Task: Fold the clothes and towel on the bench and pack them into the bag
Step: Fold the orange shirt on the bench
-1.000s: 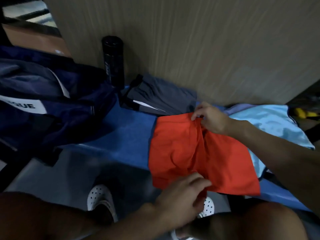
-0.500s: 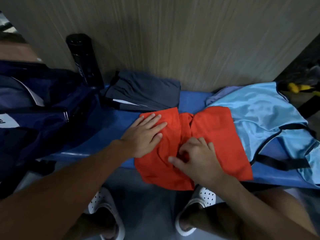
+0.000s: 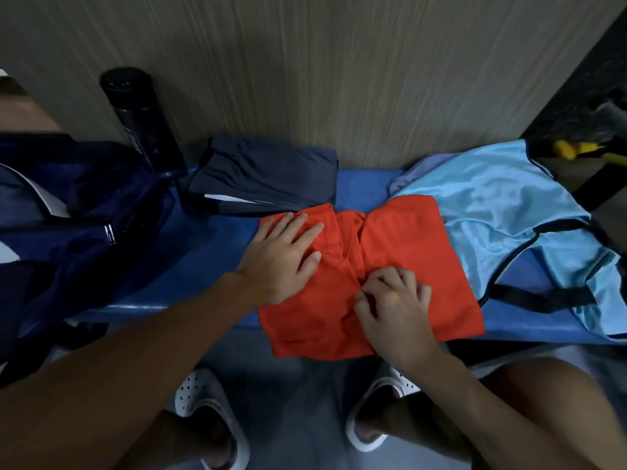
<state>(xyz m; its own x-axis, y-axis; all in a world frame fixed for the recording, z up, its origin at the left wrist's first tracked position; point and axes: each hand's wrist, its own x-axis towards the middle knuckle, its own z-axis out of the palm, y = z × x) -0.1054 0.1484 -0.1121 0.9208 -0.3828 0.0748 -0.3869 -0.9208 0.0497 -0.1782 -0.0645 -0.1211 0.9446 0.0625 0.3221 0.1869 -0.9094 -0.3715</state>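
Orange shorts (image 3: 407, 239) lie midway along the bench (image 3: 217, 249), overhanging its front edge. Left hand (image 3: 281, 259) presses flat, fingers spread, apparently pinning the cloth while right hand (image 3: 393, 307), fingers curled, pinches the centre crease.

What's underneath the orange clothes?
The blue bench shows around the orange garment, whose right edge overlaps the light blue vest. Anything else beneath is covered.

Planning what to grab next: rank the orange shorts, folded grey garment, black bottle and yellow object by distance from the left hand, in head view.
1. orange shorts, under the left hand.
2. folded grey garment, just behind.
3. black bottle, back left by wall.
4. yellow object, far right.
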